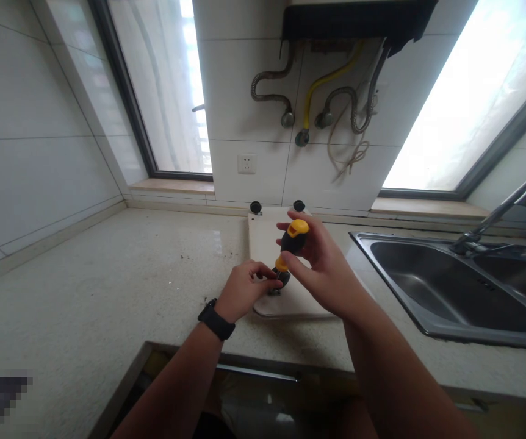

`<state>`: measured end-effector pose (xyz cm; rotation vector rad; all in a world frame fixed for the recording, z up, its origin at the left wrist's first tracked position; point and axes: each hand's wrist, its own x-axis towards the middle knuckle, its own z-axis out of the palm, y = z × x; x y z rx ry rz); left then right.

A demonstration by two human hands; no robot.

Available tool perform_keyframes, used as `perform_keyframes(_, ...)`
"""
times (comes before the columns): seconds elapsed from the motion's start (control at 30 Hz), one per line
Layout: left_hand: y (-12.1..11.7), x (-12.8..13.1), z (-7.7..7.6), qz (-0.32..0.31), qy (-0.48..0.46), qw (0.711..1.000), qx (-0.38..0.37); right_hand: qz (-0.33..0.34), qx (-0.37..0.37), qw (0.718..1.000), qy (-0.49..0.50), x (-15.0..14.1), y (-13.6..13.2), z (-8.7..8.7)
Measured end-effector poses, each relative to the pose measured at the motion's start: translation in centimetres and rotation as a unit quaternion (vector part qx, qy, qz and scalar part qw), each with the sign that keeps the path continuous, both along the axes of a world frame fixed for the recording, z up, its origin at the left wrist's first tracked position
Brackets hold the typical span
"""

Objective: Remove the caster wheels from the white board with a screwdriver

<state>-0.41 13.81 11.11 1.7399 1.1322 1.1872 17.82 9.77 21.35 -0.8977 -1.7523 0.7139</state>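
Observation:
In the head view, my right hand [324, 262] is closed around the handle of a stubby yellow-and-black screwdriver [293, 239], which is tilted with its tip downward. My left hand [244, 286], with a black watch on the wrist, pinches at a black caster wheel [285, 278] near the front left corner of a white board [265, 244]. The screwdriver's short shaft reaches down beside this caster; its tip is hidden by the fingers and wheel. Two more black casters, a left one [255, 208] and a right one [299, 206], stand at the board's far edge.
The board lies on a pale speckled countertop [121, 274] with small dark bits scattered on it. To the right is a steel sink [450, 286] with a faucet [496, 210]. Below the counter edge, a drawer or cabinet [263, 373] stands open. Pipes [311, 91] hang from a wall unit.

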Motion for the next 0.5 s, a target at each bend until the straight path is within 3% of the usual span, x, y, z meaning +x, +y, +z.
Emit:
perform_keyframes(0.27,-0.2,0.6,0.4,-0.008,-0.017,1.000,0.013,-0.054,0.019,0.998,-0.011,0.9,-0.9,-0.1)
perform_keyframes(0.5,-0.5,0.1,0.8,-0.016,-0.031,0.999,0.025,-0.080,0.011,0.989,0.122,2.1,-0.8,-1.7)
